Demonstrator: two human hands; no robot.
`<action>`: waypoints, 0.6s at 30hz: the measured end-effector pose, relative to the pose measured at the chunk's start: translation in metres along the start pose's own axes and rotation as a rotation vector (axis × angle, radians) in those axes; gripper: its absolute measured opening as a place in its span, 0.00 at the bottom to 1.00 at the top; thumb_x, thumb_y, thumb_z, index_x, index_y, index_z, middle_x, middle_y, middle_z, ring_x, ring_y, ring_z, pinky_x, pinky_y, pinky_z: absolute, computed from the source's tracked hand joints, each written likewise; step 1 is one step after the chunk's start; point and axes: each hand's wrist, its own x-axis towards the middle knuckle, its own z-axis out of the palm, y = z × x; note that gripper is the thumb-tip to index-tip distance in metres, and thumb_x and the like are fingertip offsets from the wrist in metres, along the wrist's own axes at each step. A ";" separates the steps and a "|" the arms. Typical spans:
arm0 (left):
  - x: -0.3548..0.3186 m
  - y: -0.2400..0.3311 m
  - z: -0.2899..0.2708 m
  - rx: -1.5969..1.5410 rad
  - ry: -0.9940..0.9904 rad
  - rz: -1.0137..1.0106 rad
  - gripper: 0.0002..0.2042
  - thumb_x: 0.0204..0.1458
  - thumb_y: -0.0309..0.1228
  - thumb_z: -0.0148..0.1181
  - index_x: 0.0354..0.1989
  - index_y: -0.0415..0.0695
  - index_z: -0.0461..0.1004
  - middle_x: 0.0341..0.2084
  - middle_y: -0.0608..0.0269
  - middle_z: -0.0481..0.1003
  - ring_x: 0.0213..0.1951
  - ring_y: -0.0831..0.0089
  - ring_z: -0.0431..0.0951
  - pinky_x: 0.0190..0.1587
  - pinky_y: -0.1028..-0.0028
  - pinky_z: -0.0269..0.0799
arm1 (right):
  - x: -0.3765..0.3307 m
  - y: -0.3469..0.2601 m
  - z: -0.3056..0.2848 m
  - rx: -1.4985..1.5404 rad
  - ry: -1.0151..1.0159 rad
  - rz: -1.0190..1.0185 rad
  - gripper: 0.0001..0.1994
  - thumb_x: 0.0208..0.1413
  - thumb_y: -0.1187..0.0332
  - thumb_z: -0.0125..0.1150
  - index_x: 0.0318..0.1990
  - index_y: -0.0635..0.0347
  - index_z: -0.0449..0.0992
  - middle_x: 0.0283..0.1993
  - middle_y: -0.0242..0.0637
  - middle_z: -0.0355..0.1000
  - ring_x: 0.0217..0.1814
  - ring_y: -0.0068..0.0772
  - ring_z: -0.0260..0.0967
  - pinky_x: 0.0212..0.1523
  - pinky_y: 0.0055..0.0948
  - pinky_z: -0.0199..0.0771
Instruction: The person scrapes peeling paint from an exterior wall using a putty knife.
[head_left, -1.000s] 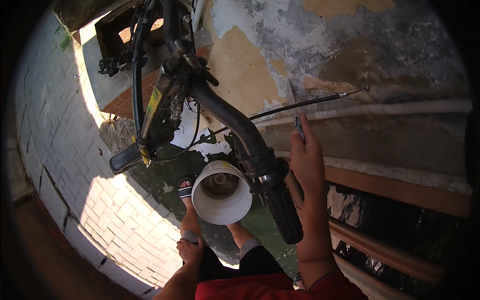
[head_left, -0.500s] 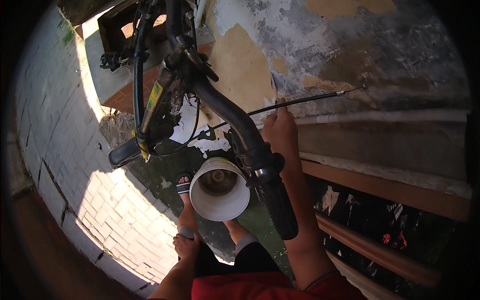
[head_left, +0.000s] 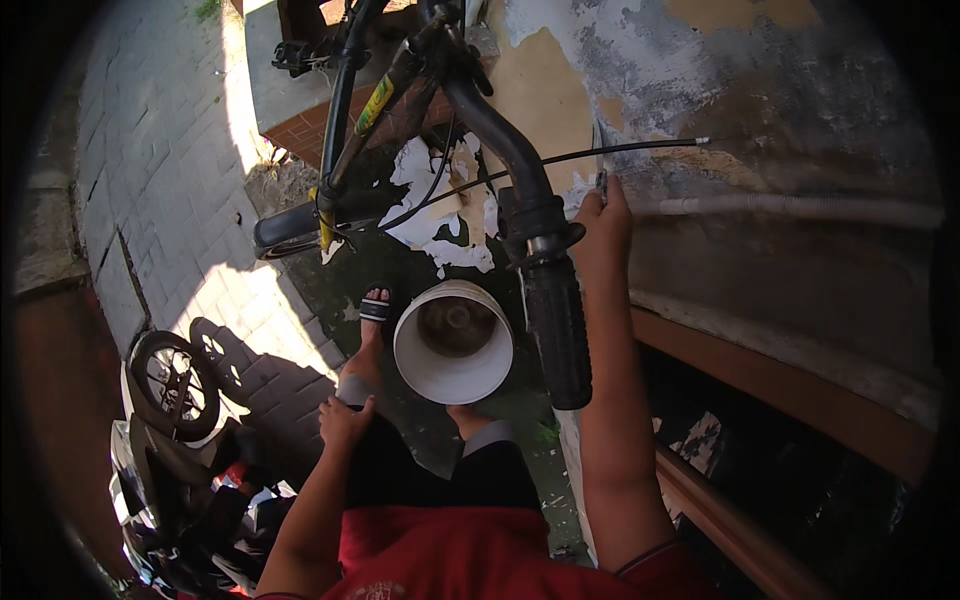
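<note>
My right hand [head_left: 605,215] is raised against the wall side, beyond the handlebar grip. Its fingers are pinched around a small dark metal piece [head_left: 601,182], whose kind I cannot make out. Just above the fingertips runs a thin black cable [head_left: 640,147] with a pale tip, slanting from the bicycle out to the right. The bicycle handlebar [head_left: 495,125] curves down to a black rubber grip [head_left: 562,345], left of my right forearm. Resting on my left knee is my left hand [head_left: 345,422], fingers spread over the leg and holding nothing.
Between my feet stands a white bucket [head_left: 455,385]. A motorcycle [head_left: 175,385] is parked at the lower left on the paving [head_left: 150,190]. A peeling wall [head_left: 690,90] with a pale corrugated pipe [head_left: 790,208] lies to the right, above brown rails [head_left: 740,520].
The view has shifted, bringing the motorcycle in at the lower left. My right hand, earlier up against the black cable, is now a little below it. My left hand stays on the knee.
</note>
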 end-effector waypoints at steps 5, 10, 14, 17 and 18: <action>0.029 0.017 -0.002 0.070 0.004 -0.033 0.41 0.44 0.63 0.60 0.51 0.32 0.67 0.48 0.43 0.72 0.48 0.51 0.78 0.51 0.59 0.75 | -0.002 -0.011 0.024 0.074 0.062 0.033 0.25 0.64 0.70 0.42 0.64 0.80 0.57 0.60 0.69 0.64 0.62 0.59 0.66 0.61 0.40 0.66; 0.056 0.036 -0.029 0.137 0.035 0.014 0.39 0.45 0.62 0.60 0.49 0.33 0.68 0.46 0.45 0.73 0.47 0.53 0.79 0.49 0.61 0.75 | 0.014 0.000 0.052 0.217 0.151 0.079 0.24 0.64 0.71 0.45 0.63 0.81 0.59 0.60 0.68 0.65 0.62 0.57 0.68 0.60 0.38 0.67; 0.065 0.031 -0.039 0.161 0.012 0.015 0.37 0.46 0.60 0.59 0.48 0.33 0.68 0.44 0.46 0.73 0.45 0.53 0.79 0.49 0.62 0.75 | -0.013 0.006 0.040 0.339 0.185 0.105 0.24 0.64 0.71 0.47 0.62 0.82 0.60 0.59 0.65 0.68 0.60 0.49 0.70 0.59 0.36 0.66; 0.069 0.033 -0.039 0.149 0.028 0.036 0.36 0.47 0.60 0.58 0.46 0.33 0.68 0.43 0.45 0.72 0.45 0.52 0.78 0.48 0.61 0.75 | -0.006 0.009 0.047 0.176 0.237 0.032 0.24 0.64 0.69 0.47 0.63 0.79 0.61 0.57 0.63 0.69 0.58 0.48 0.70 0.59 0.35 0.66; 0.071 0.033 -0.037 0.152 0.033 0.042 0.36 0.47 0.60 0.58 0.46 0.33 0.68 0.43 0.45 0.72 0.45 0.52 0.78 0.48 0.61 0.75 | 0.007 0.005 0.057 0.155 0.224 0.071 0.24 0.64 0.69 0.47 0.63 0.76 0.61 0.56 0.61 0.70 0.57 0.45 0.71 0.58 0.32 0.66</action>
